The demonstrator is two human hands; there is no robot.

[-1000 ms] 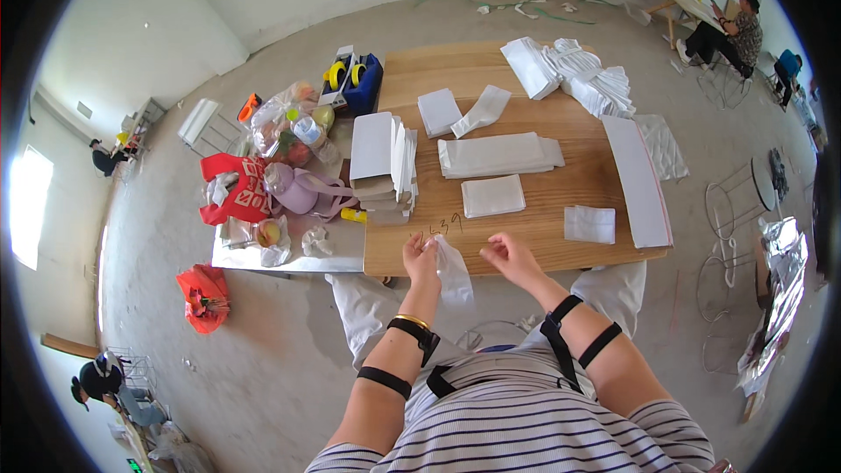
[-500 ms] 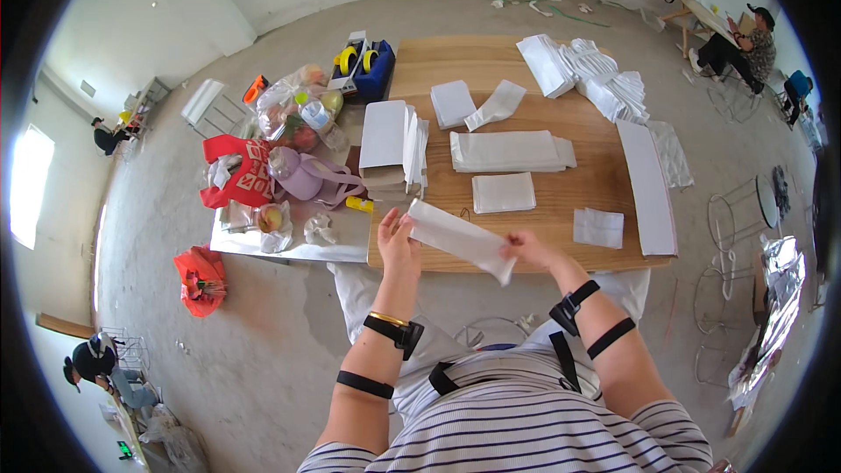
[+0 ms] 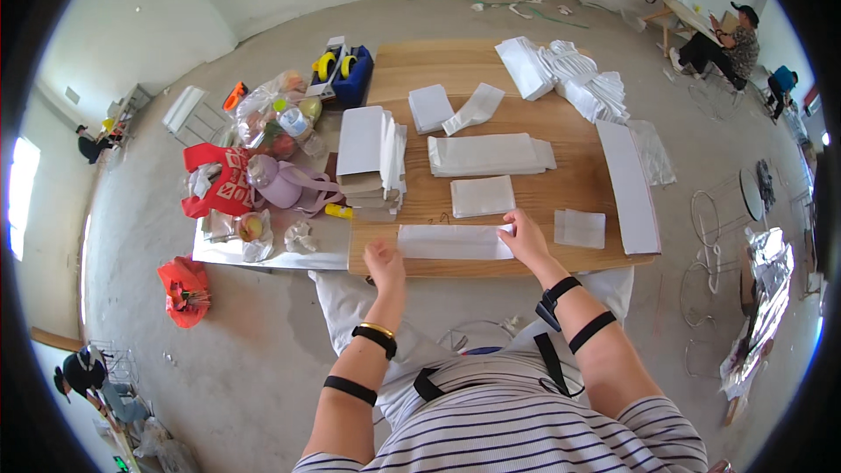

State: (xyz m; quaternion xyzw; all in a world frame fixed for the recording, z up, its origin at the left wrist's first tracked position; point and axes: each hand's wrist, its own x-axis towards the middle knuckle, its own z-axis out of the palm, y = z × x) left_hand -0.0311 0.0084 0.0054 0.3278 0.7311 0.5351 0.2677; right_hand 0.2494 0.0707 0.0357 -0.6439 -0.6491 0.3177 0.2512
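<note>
A long white flat paper sleeve [image 3: 451,243] lies lengthwise along the table's front edge. My right hand [image 3: 527,238] pinches its right end between thumb and fingers. By its left end, my left hand [image 3: 384,264] hovers low with loosely curled fingers. That hand is smeared, and whether it touches the sleeve I cannot tell. Just beyond the sleeve is a small stack of white rectangles [image 3: 483,196]. Behind that stack rests a pile of longer white sleeves [image 3: 482,155]. A short white folded piece [image 3: 580,229] sits to the right of my right hand.
White stacks [image 3: 361,140] stand at the wooden table's left, with more white bundles [image 3: 569,74] at the far right. A long white board [image 3: 626,188] lines its right edge. The left side table holds a blue tape dispenser [image 3: 355,79], a lilac bottle [image 3: 279,186] and a red bag [image 3: 219,180].
The white sleeve has gone from slanting in both hands to flat on the table. My left hand has come off its left end and moved down; my right hand has risen slightly.
</note>
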